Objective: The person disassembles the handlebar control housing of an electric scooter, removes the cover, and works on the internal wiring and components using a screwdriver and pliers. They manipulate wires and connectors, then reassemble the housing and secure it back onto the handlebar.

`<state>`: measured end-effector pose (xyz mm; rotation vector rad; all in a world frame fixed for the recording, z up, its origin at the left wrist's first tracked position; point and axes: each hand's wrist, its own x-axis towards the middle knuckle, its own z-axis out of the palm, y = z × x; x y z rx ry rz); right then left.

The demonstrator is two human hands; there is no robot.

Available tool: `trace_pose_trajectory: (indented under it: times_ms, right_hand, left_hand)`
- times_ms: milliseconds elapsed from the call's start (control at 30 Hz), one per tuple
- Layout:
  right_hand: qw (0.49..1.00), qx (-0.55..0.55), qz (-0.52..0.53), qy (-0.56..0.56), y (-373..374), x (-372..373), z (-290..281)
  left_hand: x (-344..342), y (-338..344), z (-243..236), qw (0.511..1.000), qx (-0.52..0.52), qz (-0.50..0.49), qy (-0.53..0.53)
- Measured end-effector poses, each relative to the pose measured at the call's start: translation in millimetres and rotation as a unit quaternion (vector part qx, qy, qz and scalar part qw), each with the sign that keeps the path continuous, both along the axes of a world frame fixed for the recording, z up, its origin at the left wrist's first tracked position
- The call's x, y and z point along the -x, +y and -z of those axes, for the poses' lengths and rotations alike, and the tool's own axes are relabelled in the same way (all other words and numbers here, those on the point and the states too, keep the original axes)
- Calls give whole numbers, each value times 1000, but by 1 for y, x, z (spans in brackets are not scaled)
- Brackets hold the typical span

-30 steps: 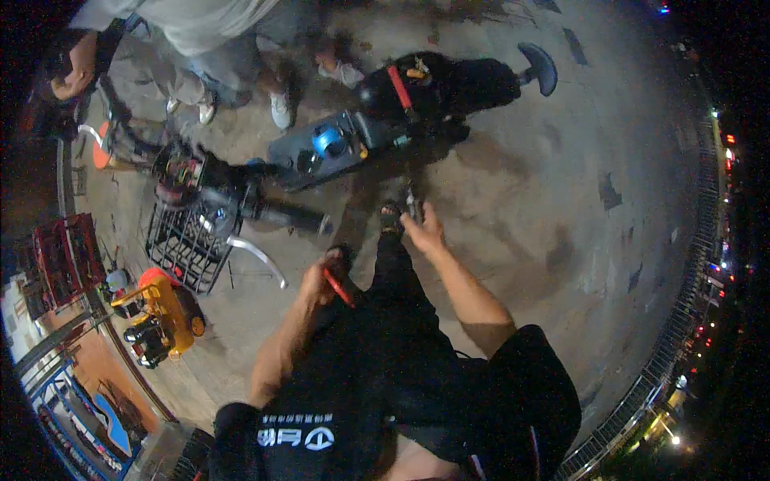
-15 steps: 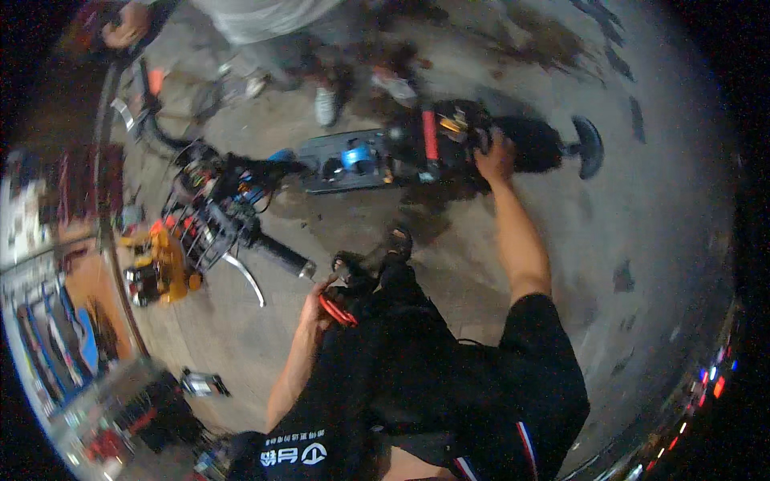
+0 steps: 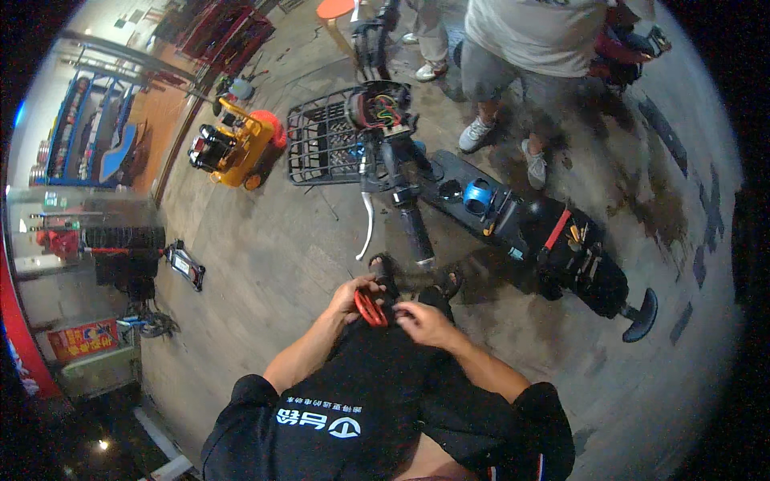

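My left hand (image 3: 351, 298) is closed around red-handled pliers (image 3: 371, 310), held in front of my body; the jaws are hidden by the fingers. My right hand (image 3: 425, 324) is just beside them, fingers curled together, and whatever it pinches is too small to name. Beyond my hands stands an electric scooter with its handlebar grip (image 3: 415, 232) pointing toward me. Coloured wires (image 3: 385, 111) show in the opened housing at the middle of the handlebar. On the black seat (image 3: 603, 290) lie several tools, among them a red bar (image 3: 556, 230).
A black wire basket (image 3: 322, 143) is fixed to the scooter's front. A blue round thing (image 3: 479, 196) rests on the footboard. To the left stand a yellow machine (image 3: 239, 146) and a blue tool rack (image 3: 88, 132). A person in grey shorts (image 3: 489, 76) stands behind the scooter.
My right hand has left the tools on the seat and come back next to my left hand. The view has turned, so the scooter appears swung round. The pliers stay in my left hand.
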<state>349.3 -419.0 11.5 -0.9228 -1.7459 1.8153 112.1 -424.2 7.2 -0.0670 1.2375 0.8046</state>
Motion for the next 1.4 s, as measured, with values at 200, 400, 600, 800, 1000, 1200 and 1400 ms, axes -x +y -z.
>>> trace_pose_trajectory:
  times_ms: [200,400,600,800,1000,1200,1400]
  right_hand:
    - [990,120,-67,-24,20,107,-16]
    - [988,138,41,62,51,168,-68]
    - [970,190,129,75,91,161,-151]
    - [974,73,199,-85,100,135,-202]
    - [947,88,290,-106,105,96,-206]
    - [946,41,310,-91,146,41,-183]
    - [955,-19,289,-58,255,41,-153]
  left_hand:
    - [35,3,-35,986,-143,32,73]
    - [96,57,-65,966,-253,6,-48]
    - [158,178,-65,945,-315,73,51]
    - [95,278,-55,931,-356,77,31]
    - [50,309,-50,951,-309,-15,6]
    - [43,316,-48,952,-303,-27,-12]
    - [43,320,-47,958,-275,-56,-58]
